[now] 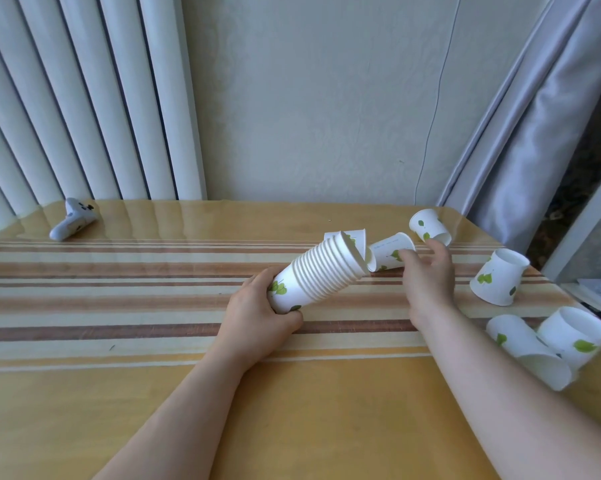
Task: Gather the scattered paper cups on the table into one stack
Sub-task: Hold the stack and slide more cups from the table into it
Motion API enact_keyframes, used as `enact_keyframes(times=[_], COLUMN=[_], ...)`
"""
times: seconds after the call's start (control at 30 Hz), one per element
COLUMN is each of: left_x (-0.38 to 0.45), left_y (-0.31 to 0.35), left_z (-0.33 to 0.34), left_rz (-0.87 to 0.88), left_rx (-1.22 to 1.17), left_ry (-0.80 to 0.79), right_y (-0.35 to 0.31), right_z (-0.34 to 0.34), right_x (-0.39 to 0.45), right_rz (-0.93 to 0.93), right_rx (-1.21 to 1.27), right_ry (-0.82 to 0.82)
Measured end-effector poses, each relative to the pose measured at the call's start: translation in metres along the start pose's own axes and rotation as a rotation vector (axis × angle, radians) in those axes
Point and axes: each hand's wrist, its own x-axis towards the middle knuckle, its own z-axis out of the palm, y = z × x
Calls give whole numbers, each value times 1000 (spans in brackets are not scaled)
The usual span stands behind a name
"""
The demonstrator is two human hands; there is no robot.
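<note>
Left grip: the left hand is wrapping tight around the base of the nested stack, holding it tilted, mouth pointing far-right, off the bench.
Right grip: the right hand is spreading its fingers apart, touching the tipped cup lying just beyond the stack's mouth; not yet clamping it.
Loose cups: one is lying far-right, one standing inverted at right, two lying near-right at the edge.
Risk: a nudge is likely sending the tipped cup rolling; squeezing could be crushing its rim; near-right cups could be falling off.
</note>
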Motion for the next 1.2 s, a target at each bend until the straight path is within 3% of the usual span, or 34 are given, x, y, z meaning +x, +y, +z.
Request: enact_keyframes(times=[0.13, 0.27, 0.53, 0.8, 0.9, 1.0, 1.13, 1.2], left_x=[0, 1, -1, -7, -9, -11, -12, -11], left_y=[0, -1, 0, 3, 5, 5, 5, 5], left_z=[0, 0, -1, -4, -6, -7, -8, -7], left_rz=[-7, -16, -12, 21, 29, 41, 67, 75], left_rx=[-17, -28, -40, -42, -39, -31, -20, -12], left_ry=[4, -2, -16, -24, -19, -11, -10, -12], right_y=[19, 21, 9, -3, -4, -3, -13, -22], right_z=[6, 11, -24, -52, -51, -49, -42, -37], right_x=[39, 46, 5, -43, -47, -47, -48, -52], right_rz=[91, 128, -19, -342, -335, -158, 200, 252], right_rx=[-324, -366, -137, -559, -606, -364, 433, 646], right_ry=[12, -35, -33, -45, -126, -133, -186, -284])
